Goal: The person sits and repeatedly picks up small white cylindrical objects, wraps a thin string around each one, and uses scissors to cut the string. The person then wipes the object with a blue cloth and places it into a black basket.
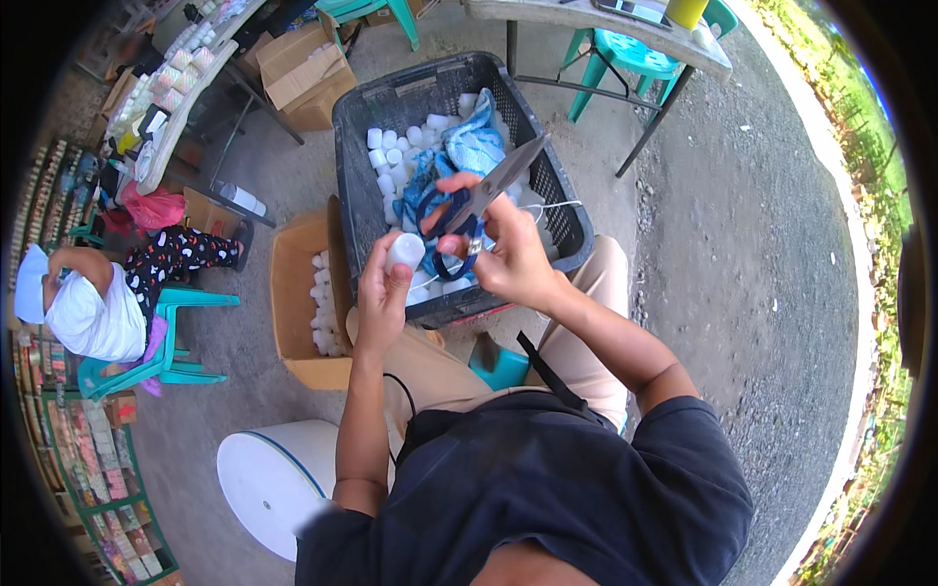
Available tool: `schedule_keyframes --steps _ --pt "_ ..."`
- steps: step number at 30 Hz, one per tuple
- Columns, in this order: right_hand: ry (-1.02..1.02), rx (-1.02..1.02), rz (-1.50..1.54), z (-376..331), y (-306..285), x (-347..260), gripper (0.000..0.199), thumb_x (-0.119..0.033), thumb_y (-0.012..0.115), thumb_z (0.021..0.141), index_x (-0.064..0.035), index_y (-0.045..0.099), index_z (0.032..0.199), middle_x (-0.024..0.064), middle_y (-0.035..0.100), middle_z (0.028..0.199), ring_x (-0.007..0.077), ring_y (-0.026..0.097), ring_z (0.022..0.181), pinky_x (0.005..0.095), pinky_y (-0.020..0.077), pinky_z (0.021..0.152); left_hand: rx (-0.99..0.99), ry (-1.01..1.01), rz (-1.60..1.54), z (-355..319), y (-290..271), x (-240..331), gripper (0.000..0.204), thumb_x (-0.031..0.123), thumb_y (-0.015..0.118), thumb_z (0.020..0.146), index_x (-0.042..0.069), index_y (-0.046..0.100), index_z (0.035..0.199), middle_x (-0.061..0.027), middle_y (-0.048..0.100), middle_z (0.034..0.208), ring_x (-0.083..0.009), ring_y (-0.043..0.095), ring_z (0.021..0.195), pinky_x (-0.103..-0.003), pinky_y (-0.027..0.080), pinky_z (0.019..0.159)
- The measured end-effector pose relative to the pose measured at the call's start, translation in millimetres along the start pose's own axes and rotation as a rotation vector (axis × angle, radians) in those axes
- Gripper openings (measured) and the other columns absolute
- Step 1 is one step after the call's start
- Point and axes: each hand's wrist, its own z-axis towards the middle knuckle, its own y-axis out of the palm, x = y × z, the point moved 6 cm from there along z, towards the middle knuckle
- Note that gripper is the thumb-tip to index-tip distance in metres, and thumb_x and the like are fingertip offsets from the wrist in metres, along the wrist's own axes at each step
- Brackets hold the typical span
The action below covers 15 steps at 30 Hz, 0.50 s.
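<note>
My left hand (382, 296) is closed around a small white plastic bottle (405, 252), one round end turned up. In my right hand (516, 256) is a pair of scissors (500, 183) with dark blue handles, its blades pointing up and to the right. Both hands are over a black plastic crate (347, 146), which holds many similar white bottles (393, 156) and a blue patterned cloth (473, 140). A thin white strip (552, 205) shows beside my right hand; I cannot tell what it belongs to.
Left of the crate stands an open cardboard box (298, 254) with more white bottles. A white drum (269, 488) is by my left arm. Another person (103, 308) sits on a green chair (161, 361) at the left. Tables (586, 18) stand at the back, with another cardboard box (308, 83).
</note>
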Motion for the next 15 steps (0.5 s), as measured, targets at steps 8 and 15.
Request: schedule_keyframes --steps 8,15 --pt "0.322 -0.029 0.214 -17 -13 28 0.043 0.004 0.053 0.084 -0.0004 0.046 0.126 0.0036 0.061 0.088 0.0099 0.057 0.075 0.0234 0.0460 0.070 -0.004 0.027 -0.633 12 -9 1 0.053 0.043 0.050 0.095 0.008 0.039 0.134 -0.0182 0.054 0.127 -0.0291 0.052 0.120 -0.039 0.034 0.099" --pt "0.795 -0.234 0.854 -79 63 35 0.052 -0.049 0.054 0.093 -0.0024 0.053 0.116 0.0006 0.055 0.077 0.0088 0.054 0.065 0.0237 0.0435 0.057 0.205 0.101 -0.542 26 -23 9 0.060 0.050 0.046 0.094 0.015 0.027 0.138 -0.0144 0.031 0.151 -0.0283 0.016 0.143 -0.058 0.001 0.109"
